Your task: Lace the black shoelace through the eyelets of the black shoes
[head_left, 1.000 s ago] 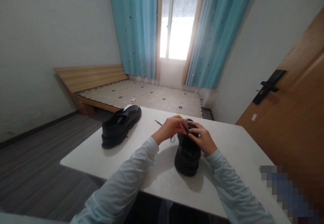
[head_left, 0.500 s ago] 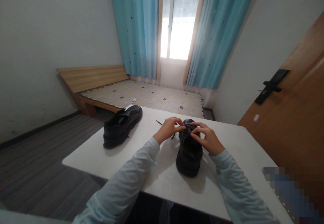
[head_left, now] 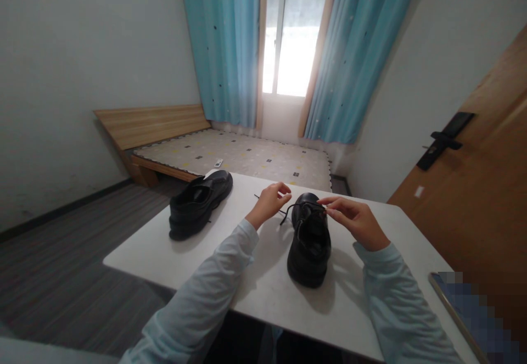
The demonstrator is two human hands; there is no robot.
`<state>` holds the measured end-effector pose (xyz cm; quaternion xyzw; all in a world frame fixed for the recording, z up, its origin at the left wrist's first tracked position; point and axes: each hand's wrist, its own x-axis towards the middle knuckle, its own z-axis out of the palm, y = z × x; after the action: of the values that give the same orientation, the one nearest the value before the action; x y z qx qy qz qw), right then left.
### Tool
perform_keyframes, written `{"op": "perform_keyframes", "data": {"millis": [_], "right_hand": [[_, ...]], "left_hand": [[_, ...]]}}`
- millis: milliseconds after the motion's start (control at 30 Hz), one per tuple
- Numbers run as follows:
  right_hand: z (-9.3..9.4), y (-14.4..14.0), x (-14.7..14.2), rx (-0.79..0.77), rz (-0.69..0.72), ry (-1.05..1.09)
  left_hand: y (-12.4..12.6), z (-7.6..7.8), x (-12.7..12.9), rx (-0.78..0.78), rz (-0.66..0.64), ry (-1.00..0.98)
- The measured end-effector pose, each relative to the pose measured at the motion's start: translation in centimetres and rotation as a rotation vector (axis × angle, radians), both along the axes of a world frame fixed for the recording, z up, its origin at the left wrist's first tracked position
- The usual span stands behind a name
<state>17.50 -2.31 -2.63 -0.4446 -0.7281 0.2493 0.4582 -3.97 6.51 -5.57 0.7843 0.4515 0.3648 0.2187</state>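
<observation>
A black shoe (head_left: 309,243) stands on the white table (head_left: 255,287) in front of me, its toe pointing away. My left hand (head_left: 269,202) pinches one end of its black shoelace (head_left: 293,209) to the left of the shoe. At the right of the shoe's lacing, my right hand (head_left: 356,220) pinches the other end. The lace runs taut between my hands across the top of the shoe. A second black shoe (head_left: 200,203) lies to the left, untouched.
A flat dark object (head_left: 457,309), partly blurred, lies at the table's right edge. Behind the table are a low bed with a patterned mattress (head_left: 242,158), blue curtains (head_left: 224,45) and a window. On the right stands a wooden door (head_left: 473,188).
Both hands were close together over the shoe's lacing. They have moved apart, left hand to the left and right hand to the right, drawing the lace ends outward.
</observation>
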Motion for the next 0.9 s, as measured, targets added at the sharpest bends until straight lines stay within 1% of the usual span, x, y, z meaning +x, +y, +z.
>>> {"op": "perform_keyframes", "data": {"millis": [100, 167, 267, 367, 533, 667, 733, 800, 900], "right_hand": [[0.4, -0.4, -0.3, -0.073, 0.043, 0.079], [0.6, -0.7, -0.4, -0.104, 0.085, 0.086], [0.9, -0.9, -0.4, -0.135, 0.145, 0.036], [1.1, -1.0, -0.4, -0.154, 0.195, 0.009], [1.2, -1.1, -0.5, -0.234, 0.242, 0.034], [1.1, -1.1, -0.7, -0.291, 0.255, 0.002], [1.0, -1.0, -0.8, -0.282, 0.286, -0.064], [1.0, -1.0, -1.0, -0.24, 0.328, -0.147], [1.0, -1.0, -1.2, -0.178, 0.371, -0.243]], "left_hand": [[0.2, -0.3, -0.8, 0.047, 0.02, 0.16], [0.2, -0.4, -1.2, 0.046, 0.045, 0.297], [0.1, -0.6, -1.6, 0.025, 0.134, 0.495], [0.1, -0.6, -1.8, 0.013, 0.234, 0.602], [0.5, -0.9, -2.3, -0.009, 0.408, 0.628], [1.0, -1.2, -2.6, -0.042, 0.503, 0.614], [1.2, -1.1, -2.8, -0.073, 0.548, 0.598], [1.5, -1.1, -3.0, -0.103, 0.583, 0.59], [2.0, -1.3, -3.5, -0.131, 0.609, 0.598]]}}
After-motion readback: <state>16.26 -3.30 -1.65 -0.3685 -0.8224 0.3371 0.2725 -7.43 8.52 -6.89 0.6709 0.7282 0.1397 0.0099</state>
